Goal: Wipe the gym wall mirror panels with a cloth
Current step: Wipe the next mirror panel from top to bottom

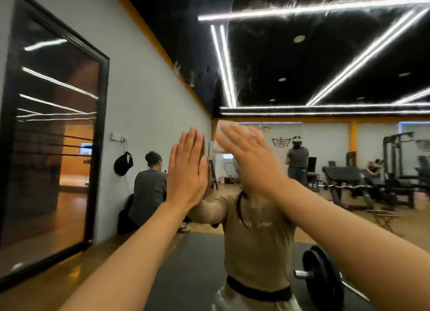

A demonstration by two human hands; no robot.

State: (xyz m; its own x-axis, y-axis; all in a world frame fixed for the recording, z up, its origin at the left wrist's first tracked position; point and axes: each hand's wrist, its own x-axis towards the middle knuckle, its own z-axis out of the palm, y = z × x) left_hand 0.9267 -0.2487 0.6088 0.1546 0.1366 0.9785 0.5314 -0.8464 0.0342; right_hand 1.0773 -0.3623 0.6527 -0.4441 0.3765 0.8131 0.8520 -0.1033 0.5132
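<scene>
We face the wall mirror (325, 147), which fills the right and centre of the view and reflects the gym.

Left hand (187, 168): raised flat against the glass. The fingers are straight, pressed together side by side, and point upward. The palm meets its own reflection edge to edge, so the hand touches the mirror. It holds nothing.

Right hand (250, 156): raised, with the fingers straight and close together, angled up and to the left. The hand is blurred. A ring shows on one finger.

Cloth (221, 137): white, trapped between the right palm and the glass. It shows beyond the fingertips and below the fingers on their left side. The rest is hidden behind the hand. We press it flat; no finger is curled round it as far as the blur allows us to tell.

The two hands are near each other but apart, with the cloth edge between the left fingertips and the right fingers.

Below the right fingers, the glass reflects our tan shirt (253, 236). A barbell plate (322, 285) lies low, to the right of the right forearm. Left of the left fingers, a seated person (149, 189) is against the side wall, beyond a black-framed door (100, 147).
</scene>
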